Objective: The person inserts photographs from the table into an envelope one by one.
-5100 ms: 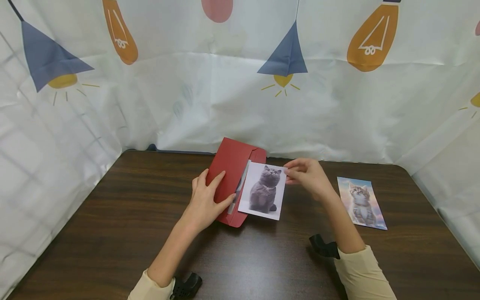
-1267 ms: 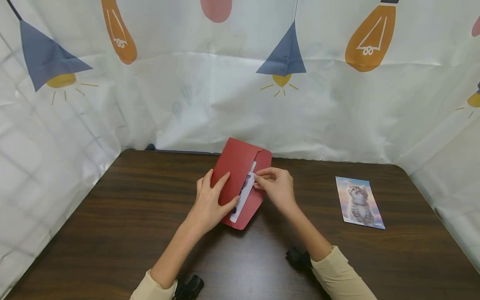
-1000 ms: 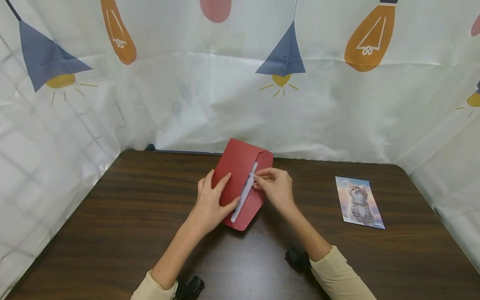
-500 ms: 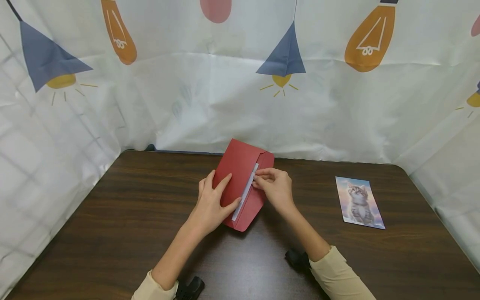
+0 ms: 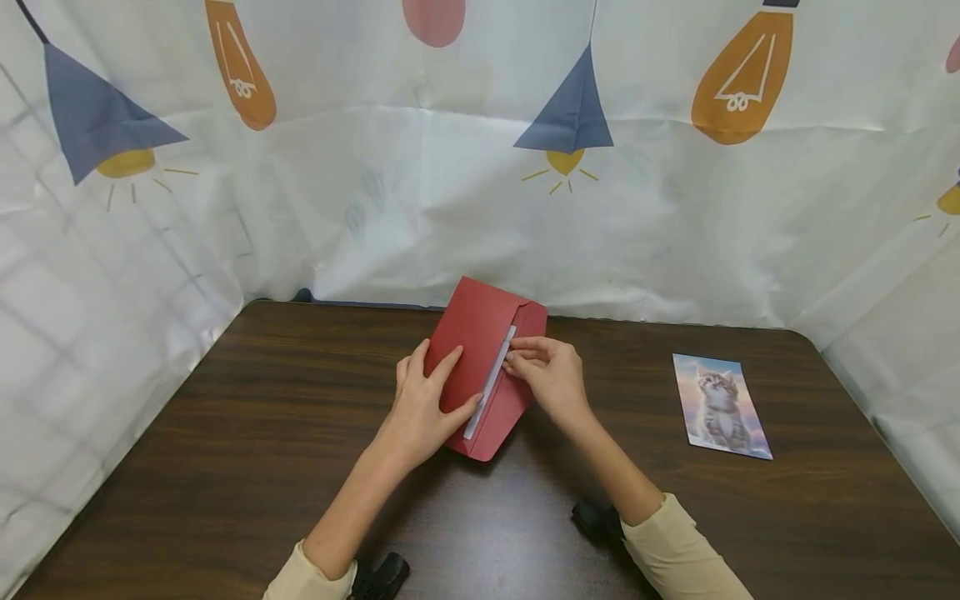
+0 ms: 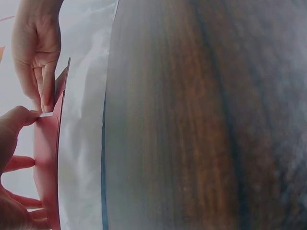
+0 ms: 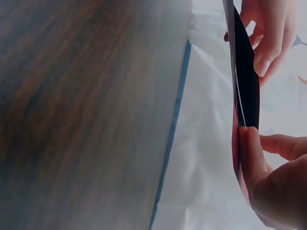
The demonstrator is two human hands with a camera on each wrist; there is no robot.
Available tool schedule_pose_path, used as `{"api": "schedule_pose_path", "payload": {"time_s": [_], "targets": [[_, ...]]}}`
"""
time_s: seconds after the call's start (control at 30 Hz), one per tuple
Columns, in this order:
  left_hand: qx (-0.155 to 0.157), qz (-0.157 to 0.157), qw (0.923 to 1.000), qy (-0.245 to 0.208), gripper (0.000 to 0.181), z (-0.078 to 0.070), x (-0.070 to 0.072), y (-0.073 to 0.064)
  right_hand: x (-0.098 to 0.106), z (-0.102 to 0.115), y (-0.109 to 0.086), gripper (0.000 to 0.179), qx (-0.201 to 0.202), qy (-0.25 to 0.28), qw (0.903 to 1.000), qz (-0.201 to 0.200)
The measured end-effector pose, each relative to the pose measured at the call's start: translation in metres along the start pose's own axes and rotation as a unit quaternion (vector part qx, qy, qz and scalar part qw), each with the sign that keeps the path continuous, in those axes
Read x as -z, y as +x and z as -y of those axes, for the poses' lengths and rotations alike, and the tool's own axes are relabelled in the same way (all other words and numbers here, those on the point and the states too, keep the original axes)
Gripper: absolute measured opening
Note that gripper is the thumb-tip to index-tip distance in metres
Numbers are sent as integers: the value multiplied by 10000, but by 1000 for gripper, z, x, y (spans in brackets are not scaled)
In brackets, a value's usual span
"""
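Observation:
A red envelope (image 5: 476, 342) is tilted over the table, its flap (image 5: 510, 400) folded out to the right. My left hand (image 5: 420, 400) grips its left part, fingers spread over the front and thumb by the mouth. At the mouth my right hand (image 5: 551, 371) pinches the edge of a photo card (image 5: 491, 383), which shows only as a narrow pale strip; the rest is hidden inside. The left wrist view has the left thumb (image 6: 19, 117) and right fingertips (image 6: 46, 103) close together at the card's edge. In the right wrist view, the envelope's dark inside (image 7: 247, 81) shows.
A kitten photo card (image 5: 722, 407) lies on the dark wooden table (image 5: 225, 450) to the right. Behind the table hangs a white curtain (image 5: 450, 208) with printed lamps. Black wrist cameras (image 5: 381, 575) sit at both wrists.
The grey cat photo, fully visible outside the envelope five seconds ago, has slid left into it. My right hand moved left with it; the envelope shifted slightly right. In the last half second little differs.

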State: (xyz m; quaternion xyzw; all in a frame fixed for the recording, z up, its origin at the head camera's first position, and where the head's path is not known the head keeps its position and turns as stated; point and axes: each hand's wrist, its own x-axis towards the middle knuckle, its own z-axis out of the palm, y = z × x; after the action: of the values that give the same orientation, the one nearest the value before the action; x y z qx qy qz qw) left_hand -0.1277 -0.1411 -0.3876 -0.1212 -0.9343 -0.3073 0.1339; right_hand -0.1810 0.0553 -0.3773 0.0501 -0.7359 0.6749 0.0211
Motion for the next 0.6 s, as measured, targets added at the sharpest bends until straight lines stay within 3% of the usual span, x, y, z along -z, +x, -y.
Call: {"api": "schedule_pose_path", "payload": {"time_s": [0.6], "targets": [[118,45,9999,-65,69,2,2,1,22,11,5,20,331,-182,9991,201]]}}
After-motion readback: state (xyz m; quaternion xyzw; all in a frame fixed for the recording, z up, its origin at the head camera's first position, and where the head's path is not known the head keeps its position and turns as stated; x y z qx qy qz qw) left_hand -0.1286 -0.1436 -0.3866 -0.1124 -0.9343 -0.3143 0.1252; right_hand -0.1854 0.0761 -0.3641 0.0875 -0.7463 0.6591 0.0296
